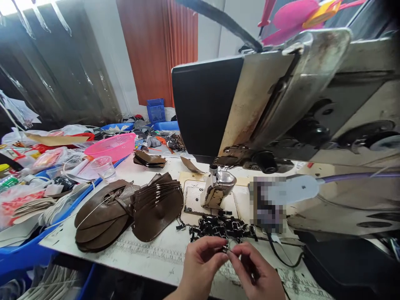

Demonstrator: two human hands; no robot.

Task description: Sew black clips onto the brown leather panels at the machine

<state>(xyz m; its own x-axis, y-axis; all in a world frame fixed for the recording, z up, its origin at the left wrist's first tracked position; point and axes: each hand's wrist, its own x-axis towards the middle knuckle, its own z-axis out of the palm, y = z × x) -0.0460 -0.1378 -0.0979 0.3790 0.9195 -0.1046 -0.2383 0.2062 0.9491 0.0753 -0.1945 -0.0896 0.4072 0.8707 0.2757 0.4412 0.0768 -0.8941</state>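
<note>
My left hand [202, 263] pinches a small metal buckle [225, 248] between thumb and fingertips, just in front of the table's middle. Against it, my right hand [258, 273] has thumb and forefinger closed on what looks like a thin strap at the buckle; more dark strap or buckle [253, 274] shows under its curled fingers. Right behind both hands lies a pile of black straps with silver buckles [218, 227]. To the left are stacked brown leather pieces [156, 208], some with slit edges, and rounded brown pieces [103, 221] tied with a cord.
A sewing machine [212, 108] looms over the white table [150, 258], which has ruler markings along its front. A pink basket [111, 146], a clear cup [103, 168] and bagged clutter crowd the left. A black object [346, 262] stands at the right.
</note>
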